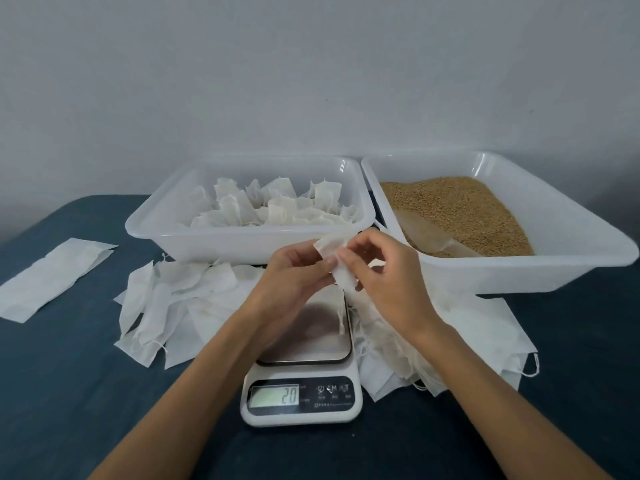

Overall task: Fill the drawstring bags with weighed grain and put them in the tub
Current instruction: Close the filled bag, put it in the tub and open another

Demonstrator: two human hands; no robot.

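Note:
Above the scale's steel platform (313, 327), my left hand (294, 271) and my right hand (377, 271) both pinch one white drawstring bag (337, 258). Its string hangs down toward the platform. The scale (301, 396) reads 20 on its display. Behind my hands, the left white tub (214, 244) holds several filled bags (273, 206). On the right, a second tub (519, 268) holds brown grain (460, 209) with a clear scoop (426, 233) lying in it.
Loose empty bags lie in a heap left of the scale (173, 306) and another heap on the right (450, 341). A flat white packet (52, 275) rests at the far left on the dark blue table (86, 393). A grey wall stands behind.

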